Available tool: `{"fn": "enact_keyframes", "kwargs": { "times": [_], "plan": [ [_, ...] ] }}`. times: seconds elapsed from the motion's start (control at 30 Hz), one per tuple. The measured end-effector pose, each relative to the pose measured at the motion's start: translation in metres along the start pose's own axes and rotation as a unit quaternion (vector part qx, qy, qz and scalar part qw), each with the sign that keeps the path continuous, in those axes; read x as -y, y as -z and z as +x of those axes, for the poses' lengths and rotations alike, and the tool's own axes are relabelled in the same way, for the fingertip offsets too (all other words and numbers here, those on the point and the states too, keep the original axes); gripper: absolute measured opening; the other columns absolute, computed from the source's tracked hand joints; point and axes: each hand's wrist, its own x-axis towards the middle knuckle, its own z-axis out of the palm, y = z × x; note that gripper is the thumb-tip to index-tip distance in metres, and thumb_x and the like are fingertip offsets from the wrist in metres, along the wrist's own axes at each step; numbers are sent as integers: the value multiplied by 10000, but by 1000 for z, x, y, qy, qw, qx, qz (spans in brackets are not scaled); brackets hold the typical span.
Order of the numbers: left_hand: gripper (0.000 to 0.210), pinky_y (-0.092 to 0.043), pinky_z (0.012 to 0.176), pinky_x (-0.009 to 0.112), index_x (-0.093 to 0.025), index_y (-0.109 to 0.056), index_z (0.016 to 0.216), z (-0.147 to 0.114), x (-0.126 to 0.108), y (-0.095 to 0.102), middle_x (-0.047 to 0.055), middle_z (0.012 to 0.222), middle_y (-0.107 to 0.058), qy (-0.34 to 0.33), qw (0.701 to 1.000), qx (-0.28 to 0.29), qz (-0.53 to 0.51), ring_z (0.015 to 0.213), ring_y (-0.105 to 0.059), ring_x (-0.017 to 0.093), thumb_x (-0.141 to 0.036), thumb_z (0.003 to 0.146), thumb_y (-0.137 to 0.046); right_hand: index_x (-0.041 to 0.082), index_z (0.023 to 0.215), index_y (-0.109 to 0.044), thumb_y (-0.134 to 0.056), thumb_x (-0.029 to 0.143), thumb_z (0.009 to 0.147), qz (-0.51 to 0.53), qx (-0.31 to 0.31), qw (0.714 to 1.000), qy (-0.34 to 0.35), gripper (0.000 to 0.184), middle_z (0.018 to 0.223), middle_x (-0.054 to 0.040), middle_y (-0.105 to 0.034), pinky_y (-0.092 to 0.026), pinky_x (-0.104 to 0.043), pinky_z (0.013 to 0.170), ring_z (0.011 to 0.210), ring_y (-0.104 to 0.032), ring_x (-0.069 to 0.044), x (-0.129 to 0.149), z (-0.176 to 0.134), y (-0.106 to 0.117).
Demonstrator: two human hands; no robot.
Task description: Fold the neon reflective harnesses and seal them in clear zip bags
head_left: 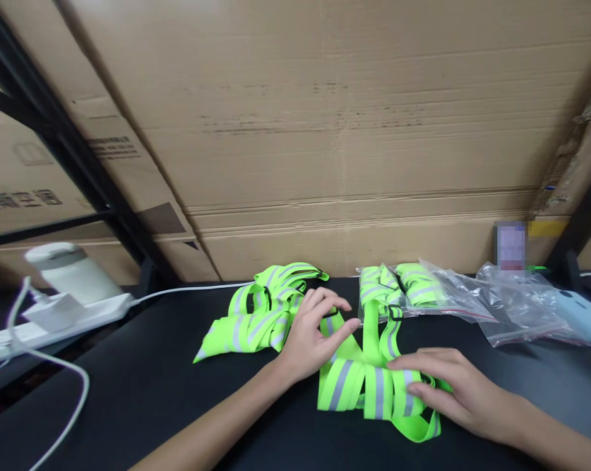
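The left hand (305,339) curves loosely; the right hand (456,387) angles inward.

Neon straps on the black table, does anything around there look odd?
The neon strap at the right hand looks untidy: a loop bulges out of its folds on the near side. Behind, the cardboard bears dark smudges, so it looks worn. No spill shows.

Bright green straps (374,392), each with a silver-grey stripe along the middle, show at five and seven o'clock, with a black buckle (396,318) at four and a plain black table (285,448) at six. The cardboard (295,157) at twelve is brown with dark smudges; at ten the frame (74,152) is black, and at nine the bottle (82,278) is white with a grey band.
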Motion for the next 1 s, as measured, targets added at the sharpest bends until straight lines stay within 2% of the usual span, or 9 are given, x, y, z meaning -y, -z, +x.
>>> {"fn": "enact_keyframes", "kwargs": {
  "times": [0.2,0.27,0.37,0.5,0.6,0.73,0.83,0.93,1.0],
  "plan": [
    [759,-445,979,452,-246,-560,1341,21,-19,-14,86,1272,-612,-8,996,94,12,1103,-571,301,-593,717,-820,209,1269,-642,-491,446,1050,-143,-11,972,183,356,878,-51,-731,-515,-294,690,724,-664,-180,9,-1,-8],
    [597,-460,908,427,-213,-641,1231,28,-22,-26,84,1149,-655,1,993,112,32,1003,-600,288,-540,758,-802,211,1252,-646,-492,449,1048,-177,-16,962,205,349,900,-56,-735,-522,-299,697,727,-668,-184,13,-2,-8],
    [189,-444,724,318,-175,-699,849,43,-25,-38,34,817,-650,3,991,135,8,753,-592,203,-363,863,-702,205,1229,-652,-482,385,1058,-204,-27,954,216,301,937,-73,-742,-538,-297,749,778,-688,-187,19,-2,-7],
    [216,-360,553,243,-171,-628,764,61,-24,-35,-14,646,-552,78,987,80,-118,568,-500,132,-358,871,-646,212,1204,-661,-504,278,1041,-239,-40,944,226,236,986,-102,-739,-548,-322,810,882,-700,-211,24,-1,-3],
    [263,-391,540,232,-171,-597,791,67,-16,-31,-12,668,-574,148,959,57,-236,566,-519,125,-421,849,-656,226,1206,-660,-480,212,1038,-256,-62,935,236,247,1042,-123,-739,-550,-344,800,901,-702,-227,26,0,-1],
    [335,-431,557,241,-155,-618,748,62,-4,-34,-7,651,-594,158,949,96,-255,568,-538,124,-469,787,-728,225,1206,-659,-435,251,1064,-205,-33,957,204,266,1051,-107,-745,-555,-324,811,901,-703,-215,22,1,-3],
    [376,-387,537,234,-152,-645,686,59,-2,-25,-16,598,-575,141,949,154,-235,556,-517,126,-494,719,-799,219,1271,-630,-428,315,1075,-73,0,992,107,297,1036,-74,-749,-558,-285,801,900,-705,-192,14,1,-7],
    [384,-425,624,256,-186,-746,850,64,-5,7,24,770,-676,97,966,220,-96,720,-604,184,-540,711,-799,242,1320,-618,-424,341,1075,1,-2,999,35,328,1070,-63,-750,-553,-278,808,907,-707,-193,7,-1,-10],
    [531,-457,694,279,-227,-761,1028,70,-6,36,60,962,-710,87,963,253,37,864,-642,239,-580,639,-830,257,1325,-620,-430,344,1072,12,2,999,30,328,1071,-59,-747,-546,-282,813,903,-702,-195,5,-1,-11]
  ]
}}
